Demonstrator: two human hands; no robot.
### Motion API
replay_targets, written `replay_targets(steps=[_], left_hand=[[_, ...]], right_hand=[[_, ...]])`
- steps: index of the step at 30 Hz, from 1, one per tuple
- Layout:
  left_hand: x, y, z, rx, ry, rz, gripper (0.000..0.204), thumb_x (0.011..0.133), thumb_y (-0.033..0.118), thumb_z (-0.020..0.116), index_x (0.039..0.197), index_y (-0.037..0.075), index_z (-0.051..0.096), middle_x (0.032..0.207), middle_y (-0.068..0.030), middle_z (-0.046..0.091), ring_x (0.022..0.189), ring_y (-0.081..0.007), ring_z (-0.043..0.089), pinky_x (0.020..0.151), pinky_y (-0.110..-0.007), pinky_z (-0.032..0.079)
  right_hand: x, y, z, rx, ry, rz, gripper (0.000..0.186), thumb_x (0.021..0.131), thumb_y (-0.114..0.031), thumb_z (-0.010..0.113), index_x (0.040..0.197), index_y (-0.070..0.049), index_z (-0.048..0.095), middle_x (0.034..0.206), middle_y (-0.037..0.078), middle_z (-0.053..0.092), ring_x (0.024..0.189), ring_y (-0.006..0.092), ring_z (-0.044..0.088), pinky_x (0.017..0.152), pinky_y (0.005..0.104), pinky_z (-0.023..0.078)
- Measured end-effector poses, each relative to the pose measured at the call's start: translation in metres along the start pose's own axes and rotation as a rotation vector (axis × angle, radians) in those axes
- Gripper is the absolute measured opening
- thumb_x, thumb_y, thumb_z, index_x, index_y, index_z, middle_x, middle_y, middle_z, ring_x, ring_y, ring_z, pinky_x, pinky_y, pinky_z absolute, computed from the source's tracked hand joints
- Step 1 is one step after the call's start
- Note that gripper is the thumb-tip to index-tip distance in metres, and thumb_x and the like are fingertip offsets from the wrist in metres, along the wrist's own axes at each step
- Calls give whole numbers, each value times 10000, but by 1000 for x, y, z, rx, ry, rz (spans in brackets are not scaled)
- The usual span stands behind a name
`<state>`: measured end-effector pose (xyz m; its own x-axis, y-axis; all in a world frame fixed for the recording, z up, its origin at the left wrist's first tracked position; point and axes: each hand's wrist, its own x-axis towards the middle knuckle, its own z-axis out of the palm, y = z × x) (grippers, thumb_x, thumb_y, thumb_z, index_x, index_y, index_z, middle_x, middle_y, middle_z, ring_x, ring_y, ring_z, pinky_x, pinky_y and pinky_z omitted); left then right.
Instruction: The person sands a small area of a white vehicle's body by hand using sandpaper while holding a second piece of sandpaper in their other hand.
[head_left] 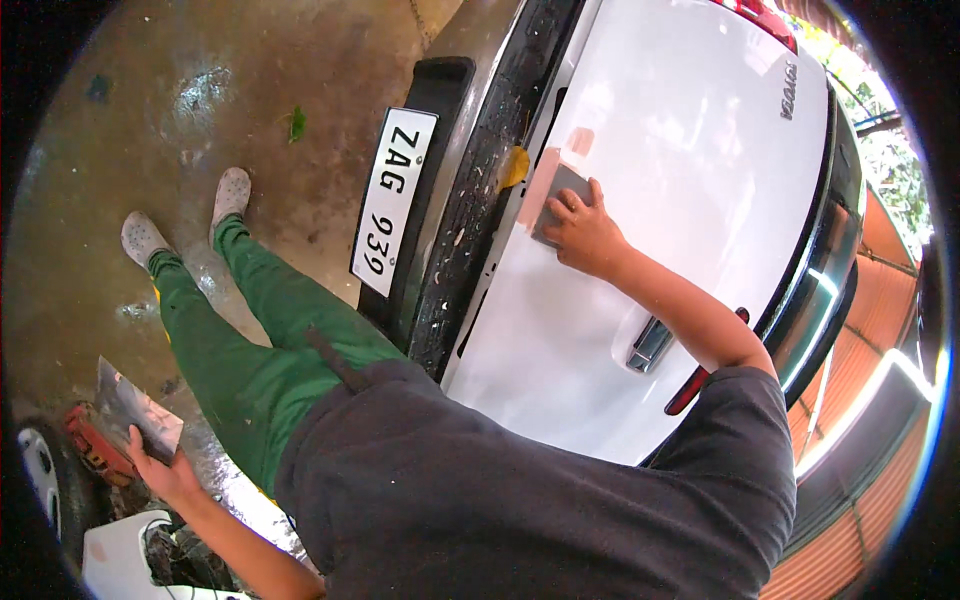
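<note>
My right hand (585, 232) presses a flat dark grey rectangular piece (565, 196) against the lower part of a white tailgate (700, 150), its fingers bent over it. Whether the piece is a spreader or folded sandpaper cannot be told. Around it, a pinkish filler-like patch (541, 185) shows on the white paint, with a smaller pink spot (579, 140) beside it. At the lower left, my left hand (165, 475) grips a thin grey sheet (140, 408) by its edge, away from the vehicle. Part of that sheet looks pale and shiny.
A black rear bumper (465, 200) with a yellow leaf (514, 167) runs below the tailgate, beside a white licence plate (394, 195). The chrome tailgate handle (650, 346) lies near my right forearm. A wheel (50, 480) and a red object (95, 440) stand near my left hand on wet concrete (200, 60).
</note>
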<state>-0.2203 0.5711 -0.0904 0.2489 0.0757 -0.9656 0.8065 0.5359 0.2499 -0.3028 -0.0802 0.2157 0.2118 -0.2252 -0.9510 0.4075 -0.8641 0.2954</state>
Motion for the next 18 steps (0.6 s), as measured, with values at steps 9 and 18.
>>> replay_targets(steps=[9, 18], left_hand=[[-6, -15, 13, -4, 2, -7, 383, 921, 246, 680, 1229, 26, 622, 1250, -76, 645, 1124, -218, 611, 985, -362, 469], [-9, -18, 19, 17, -31, -5, 369, 939, 237, 663, 1238, 28, 608, 1227, -73, 642, 1132, -215, 605, 976, -366, 468]], right_hand=[[3, 1, 8, -4, -4, -30, 381, 811, -282, 680, 1188, -318, 723, 1374, 56, 520, 1363, 270, 390, 1166, 688, 164], [8, 1, 23, -5, 50, -64, 320, 801, -274, 694, 1116, -246, 742, 1338, 67, 542, 1323, 274, 440, 1096, 742, 212]])
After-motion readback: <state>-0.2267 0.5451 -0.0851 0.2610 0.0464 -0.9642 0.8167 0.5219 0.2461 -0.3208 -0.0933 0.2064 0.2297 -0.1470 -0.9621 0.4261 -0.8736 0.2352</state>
